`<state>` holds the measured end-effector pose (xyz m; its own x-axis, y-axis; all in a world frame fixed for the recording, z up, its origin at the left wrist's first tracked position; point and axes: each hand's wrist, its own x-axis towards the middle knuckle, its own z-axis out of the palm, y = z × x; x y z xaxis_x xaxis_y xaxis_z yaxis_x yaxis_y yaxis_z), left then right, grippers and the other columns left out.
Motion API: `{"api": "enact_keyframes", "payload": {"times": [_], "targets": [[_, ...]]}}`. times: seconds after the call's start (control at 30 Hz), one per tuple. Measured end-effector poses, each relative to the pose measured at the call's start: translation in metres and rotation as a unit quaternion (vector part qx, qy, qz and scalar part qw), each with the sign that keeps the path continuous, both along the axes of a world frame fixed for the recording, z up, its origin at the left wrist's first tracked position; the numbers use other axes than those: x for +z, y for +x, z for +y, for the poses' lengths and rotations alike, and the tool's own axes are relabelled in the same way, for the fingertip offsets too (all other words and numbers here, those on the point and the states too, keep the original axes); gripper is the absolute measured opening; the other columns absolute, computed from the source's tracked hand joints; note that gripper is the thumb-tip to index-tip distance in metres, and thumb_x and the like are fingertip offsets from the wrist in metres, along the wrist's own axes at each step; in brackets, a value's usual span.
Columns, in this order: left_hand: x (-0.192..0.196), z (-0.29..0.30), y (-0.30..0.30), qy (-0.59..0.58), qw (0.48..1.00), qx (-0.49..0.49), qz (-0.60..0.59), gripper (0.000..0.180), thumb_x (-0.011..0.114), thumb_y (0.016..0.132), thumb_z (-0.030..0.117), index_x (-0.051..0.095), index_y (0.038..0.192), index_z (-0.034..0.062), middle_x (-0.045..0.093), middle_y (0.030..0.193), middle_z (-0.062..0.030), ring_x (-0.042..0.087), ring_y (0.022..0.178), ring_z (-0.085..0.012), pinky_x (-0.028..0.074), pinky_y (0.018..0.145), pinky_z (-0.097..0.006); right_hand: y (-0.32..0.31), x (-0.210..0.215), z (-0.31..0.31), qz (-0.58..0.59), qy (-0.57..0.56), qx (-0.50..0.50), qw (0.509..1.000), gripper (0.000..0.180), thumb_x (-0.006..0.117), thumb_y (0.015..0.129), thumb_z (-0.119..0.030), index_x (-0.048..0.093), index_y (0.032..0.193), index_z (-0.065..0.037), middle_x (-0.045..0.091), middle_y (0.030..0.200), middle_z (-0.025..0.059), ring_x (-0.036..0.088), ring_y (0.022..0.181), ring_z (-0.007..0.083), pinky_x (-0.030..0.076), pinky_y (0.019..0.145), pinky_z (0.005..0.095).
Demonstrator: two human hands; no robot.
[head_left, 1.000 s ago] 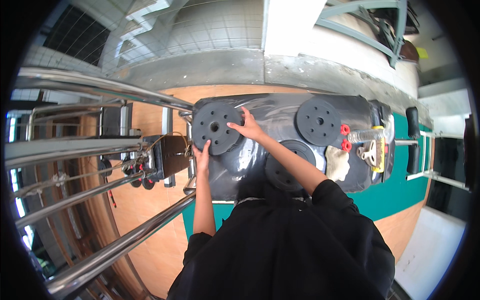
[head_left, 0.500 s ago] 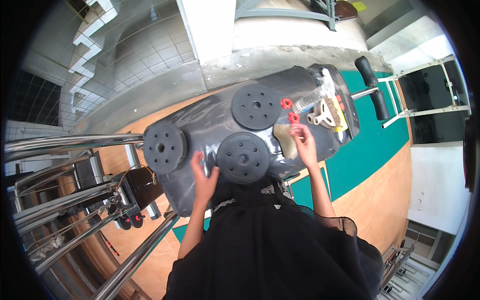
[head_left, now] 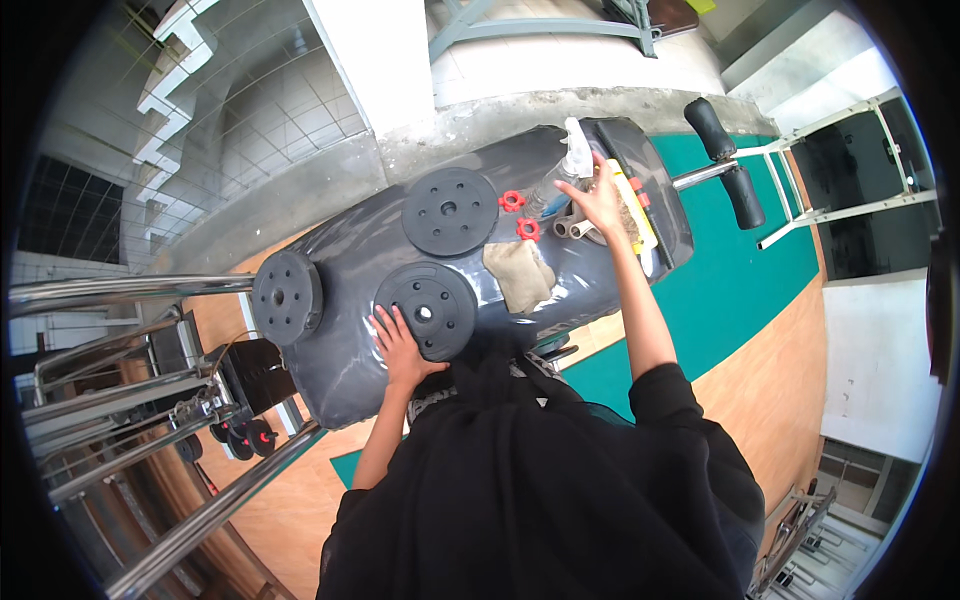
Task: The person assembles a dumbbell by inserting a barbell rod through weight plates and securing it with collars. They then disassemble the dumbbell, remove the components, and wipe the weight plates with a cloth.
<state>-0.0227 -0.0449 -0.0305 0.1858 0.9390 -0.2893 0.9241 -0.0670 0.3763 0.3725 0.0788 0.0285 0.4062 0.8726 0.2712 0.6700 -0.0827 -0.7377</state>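
Note:
My left hand (head_left: 400,352) grips the near-left edge of a black weight plate (head_left: 447,290), fingers over its face and thumb along its near rim. My right hand (head_left: 601,202) is open, thumb and fingers apart, beside a clear spray bottle (head_left: 577,160) with a white head; I cannot tell if it touches the bottle. A folded beige cloth (head_left: 518,275) lies between the hands. Near it are two red collar nuts (head_left: 512,201). A brush with yellow edging (head_left: 636,212) and beige tube-like pieces (head_left: 573,227) lie by my right wrist, partly covered.
Everything lies on a black padded bench (head_left: 345,225). A second plate (head_left: 450,210) lies at the far side and a third (head_left: 288,297) at the left end. Chrome bars (head_left: 130,290) stand left; foam rollers (head_left: 740,195) project right. Green matting (head_left: 720,290) covers part of the floor.
My left hand has come onto the near plate. My right hand has moved away from the cloth, farther out to the spray bottle. The view has shifted, so the bench appears farther left.

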Motion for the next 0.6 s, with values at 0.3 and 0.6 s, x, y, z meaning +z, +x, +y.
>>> {"api": "enact_keyframes", "payload": {"times": [0.3,0.6], "targets": [[0.005,0.008,-0.002,-0.034,0.990,-0.016,0.138,0.152,0.087,0.029,0.048,-0.002,0.143,0.0015,-0.004,0.150,-0.0190,-0.001,0.139,-0.0375,0.013,0.106,-0.060,-0.012,0.011,0.050,0.120,0.057,0.111,0.985,0.034,0.068,0.081,-0.023,0.055,0.105,-0.002,0.062,0.090,0.0052,0.062,0.081,0.0121,0.047,0.072,0.0271],[-0.007,-0.016,0.000,-0.041,0.991,0.115,0.061,0.147,0.089,0.037,0.039,-0.007,0.142,0.0019,-0.005,0.150,-0.0183,0.001,0.139,-0.0366,0.016,0.107,-0.059,-0.036,0.112,0.055,0.164,0.264,0.163,0.936,0.030,0.059,0.087,-0.016,0.051,0.110,0.002,0.057,0.110,0.0121,0.060,0.066,0.0127,0.047,0.069,0.0272]]}}
